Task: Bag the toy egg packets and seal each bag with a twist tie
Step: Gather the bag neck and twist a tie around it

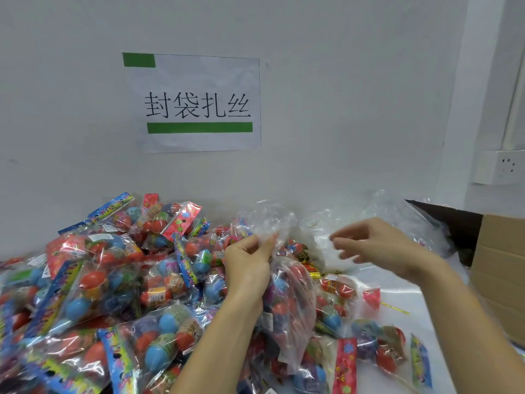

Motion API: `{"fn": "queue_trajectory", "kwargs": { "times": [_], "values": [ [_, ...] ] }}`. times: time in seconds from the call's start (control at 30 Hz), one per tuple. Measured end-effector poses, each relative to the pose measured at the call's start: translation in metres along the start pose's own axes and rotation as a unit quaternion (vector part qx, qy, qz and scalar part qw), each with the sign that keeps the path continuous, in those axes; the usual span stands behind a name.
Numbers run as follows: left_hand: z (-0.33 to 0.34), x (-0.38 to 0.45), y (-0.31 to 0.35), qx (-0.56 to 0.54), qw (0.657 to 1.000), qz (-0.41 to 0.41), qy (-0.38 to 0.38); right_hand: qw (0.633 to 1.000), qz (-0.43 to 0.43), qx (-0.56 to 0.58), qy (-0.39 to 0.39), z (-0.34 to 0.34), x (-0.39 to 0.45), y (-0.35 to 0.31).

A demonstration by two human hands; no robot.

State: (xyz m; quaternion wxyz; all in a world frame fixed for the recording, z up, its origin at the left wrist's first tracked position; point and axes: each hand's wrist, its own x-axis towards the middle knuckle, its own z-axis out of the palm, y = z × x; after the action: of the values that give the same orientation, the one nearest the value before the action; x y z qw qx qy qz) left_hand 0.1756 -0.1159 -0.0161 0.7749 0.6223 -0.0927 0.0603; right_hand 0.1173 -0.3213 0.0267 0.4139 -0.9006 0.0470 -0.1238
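L hand [247,261] pinches gathered neck of filled bag [287,297], hanging upright over pile mid-table; R hand [377,245], blurred, fingers loosely spread, holds nothing, nearer gold twist ties [311,269] lying just below-right of neck.
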Motion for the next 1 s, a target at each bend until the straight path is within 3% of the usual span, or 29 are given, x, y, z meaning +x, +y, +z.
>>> {"fn": "queue_trajectory", "kwargs": {
  "times": [0.17,0.37,0.5,0.73,1.0],
  "values": [
    [0.002,0.001,-0.001,0.033,0.999,0.018,-0.024,0.986,0.143,-0.007,0.09,-0.025,0.003,0.066],
    [0.004,0.0,-0.003,0.044,0.997,0.034,-0.057,0.948,0.261,-0.165,0.077,-0.003,-0.002,0.117],
    [0.005,0.0,-0.003,0.035,0.994,0.033,-0.093,0.95,0.257,-0.149,0.091,0.012,-0.006,0.121],
    [0.004,-0.002,-0.001,0.036,0.994,0.034,-0.098,0.943,0.243,-0.214,0.072,0.023,-0.001,0.117],
    [0.002,-0.001,-0.001,0.018,0.995,0.018,-0.1,0.945,0.236,-0.21,0.086,0.003,0.004,0.104]
  ]
}}
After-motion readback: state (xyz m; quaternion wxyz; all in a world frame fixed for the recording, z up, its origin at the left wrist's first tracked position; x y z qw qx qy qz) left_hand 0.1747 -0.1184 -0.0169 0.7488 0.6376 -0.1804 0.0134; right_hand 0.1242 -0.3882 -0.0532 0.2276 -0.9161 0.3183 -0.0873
